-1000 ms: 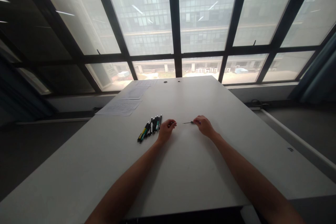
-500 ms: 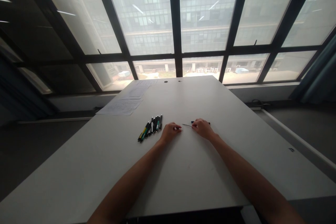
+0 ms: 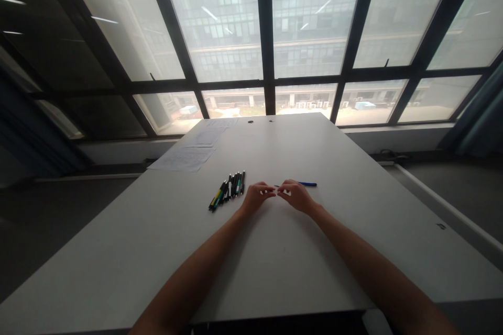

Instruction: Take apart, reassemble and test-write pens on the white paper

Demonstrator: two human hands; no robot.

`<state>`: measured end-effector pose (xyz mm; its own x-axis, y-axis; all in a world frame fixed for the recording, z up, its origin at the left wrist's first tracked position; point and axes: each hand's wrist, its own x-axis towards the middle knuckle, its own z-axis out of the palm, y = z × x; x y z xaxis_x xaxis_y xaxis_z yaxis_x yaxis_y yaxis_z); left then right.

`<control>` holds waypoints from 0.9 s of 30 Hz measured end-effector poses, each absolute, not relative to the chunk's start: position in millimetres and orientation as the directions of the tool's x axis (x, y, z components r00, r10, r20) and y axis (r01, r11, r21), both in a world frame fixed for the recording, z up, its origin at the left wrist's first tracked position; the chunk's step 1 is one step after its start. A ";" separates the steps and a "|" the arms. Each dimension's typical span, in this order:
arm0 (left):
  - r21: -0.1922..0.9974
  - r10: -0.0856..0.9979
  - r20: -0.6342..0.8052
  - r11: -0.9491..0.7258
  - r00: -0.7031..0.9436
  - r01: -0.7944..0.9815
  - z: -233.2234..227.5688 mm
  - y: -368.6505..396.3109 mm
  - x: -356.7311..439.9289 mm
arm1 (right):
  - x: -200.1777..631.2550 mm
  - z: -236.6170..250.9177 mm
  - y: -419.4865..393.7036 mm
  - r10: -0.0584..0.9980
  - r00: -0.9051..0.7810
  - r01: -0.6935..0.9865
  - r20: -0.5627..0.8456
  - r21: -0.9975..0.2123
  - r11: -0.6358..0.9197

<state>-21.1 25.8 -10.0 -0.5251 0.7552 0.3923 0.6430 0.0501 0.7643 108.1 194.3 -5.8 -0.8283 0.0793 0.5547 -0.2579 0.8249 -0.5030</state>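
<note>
- Tall dark-framed windows point(image 3: 267, 36) fill the far wall, looking out on a pale building; a long white table point(image 3: 283, 251) runs from the near edge up to the sill.
- Both bare forearms reach in from the near edge and meet around the middle of the table.
- The left hand point(image 3: 256, 197) is curled, its fingertips pinched together on a small piece too tiny to make out — thumb and forefinger point towards the other hand.
- The right hand point(image 3: 295, 194) is curled in the same way, fingertips pinched on the end of a thin dark rod point(image 3: 276, 187) that lies between the two hands; whether it also grips something more cannot be told.
- The fingertips of the two hands are just beside each other, nearly touching.
- A blue pen barrel point(image 3: 307, 184) lies flat on the table just beyond the right hand, on the side towards the right edge, pointing along the table's width.
- A row of pens point(image 3: 228, 190) — black, green, one with yellow — lies side by side just left of the left hand, apart from it, tips angled towards the far edge.
- Sheets of paper point(image 3: 184, 158) lie along the left edge, further back towards the far left corner.
- Two small dark round holes point(image 3: 260, 121) sit near the far edge of the table.
</note>
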 end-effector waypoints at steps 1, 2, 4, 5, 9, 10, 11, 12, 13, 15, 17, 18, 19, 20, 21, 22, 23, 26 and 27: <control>0.764 0.756 0.393 0.048 -0.523 0.644 -10.2 25.8 -21.2 | 107.9 -5.9 194.6 0.077 -0.826 -0.264 0.558 -0.505 0.822; 0.762 0.756 0.395 0.047 -0.521 0.646 -10.3 25.8 -21.3 | 107.7 -5.9 195.2 0.075 -0.825 -0.269 0.560 -0.507 0.819; 0.759 0.756 0.400 0.044 -0.518 0.650 -10.5 25.7 -21.3 | 107.7 -5.6 196.3 0.072 -0.826 -0.275 0.560 -0.510 0.815; 0.757 0.756 0.402 0.042 -0.516 0.652 -10.7 25.6 -21.2 | 107.8 -5.2 196.4 0.069 -0.826 -0.278 0.559 -0.511 0.813; 0.757 0.763 0.403 0.032 -0.505 0.653 -11.0 25.5 -20.7 | 109.4 -2.8 193.8 0.059 -0.822 -0.297 0.567 -0.514 0.805; 0.757 0.763 0.404 0.031 -0.504 0.653 -10.7 25.5 -20.5 | 110.0 -1.9 192.9 0.055 -0.820 -0.302 0.570 -0.513 0.804; 0.757 0.762 0.404 0.032 -0.506 0.653 -10.2 25.4 -20.3 | 110.7 -1.0 192.3 0.052 -0.819 -0.306 0.572 -0.512 0.803; 0.757 0.759 0.403 0.037 -0.511 0.652 -9.5 25.3 -20.1 | 111.4 0.0 192.1 0.049 -0.820 -0.307 0.570 -0.511 0.803; 0.758 0.753 0.402 0.046 -0.521 0.651 -8.7 25.2 -20.0 | 112.1 0.8 192.4 0.049 -0.823 -0.303 0.566 -0.511 0.805; 0.757 0.734 0.398 0.076 -0.551 0.649 -7.4 25.2 -20.0 | 113.1 1.9 195.0 0.060 -0.833 -0.277 0.550 -0.508 0.815; 0.748 0.714 0.395 0.116 -0.578 0.654 -7.2 25.5 -20.6 | 113.6 1.9 199.6 0.088 -0.843 -0.225 0.531 -0.497 0.838; 0.734 0.709 0.394 0.140 -0.584 0.665 -7.6 25.9 -21.1 | 113.6 1.5 202.2 0.105 -0.849 -0.192 0.519 -0.486 0.853; 0.713 0.708 0.394 0.168 -0.586 0.681 -8.3 26.3 -21.6 | 113.5 0.8 204.7 0.121 -0.855 -0.154 0.504 -0.471 0.868; 0.686 0.708 0.393 0.199 -0.586 0.700 -9.3 26.8 -22.1 | 113.3 0.1 206.8 0.132 -0.864 -0.119 0.486 -0.451 0.884; 0.655 0.711 0.390 0.233 -0.585 0.719 -10.3 27.3 -22.5 | 113.2 -0.5 208.5 0.136 -0.875 -0.086 0.464 -0.427 0.900; 0.624 0.717 0.382 0.266 -0.583 0.735 -11.4 27.7 -23.0 | 113.0 -0.9 209.7 0.136 -0.888 -0.057 0.440 -0.398 0.916; 0.597 0.723 0.372 0.294 -0.582 0.747 -12.3 27.9 -23.4 | 112.9 -1.0 210.3 0.130 -0.899 -0.037 0.419 -0.366 0.930; 0.556 0.753 0.324 0.338 -0.573 0.759 -14.1 27.7 -24.8 | 113.1 0.6 209.8 0.094 -0.919 -0.015 0.383 -0.271 0.963; 0.553 0.763 0.310 0.341 -0.568 0.760 -14.3 27.5 -25.3 | 113.3 1.6 209.4 0.080 -0.922 -0.018 0.380 -0.246 0.969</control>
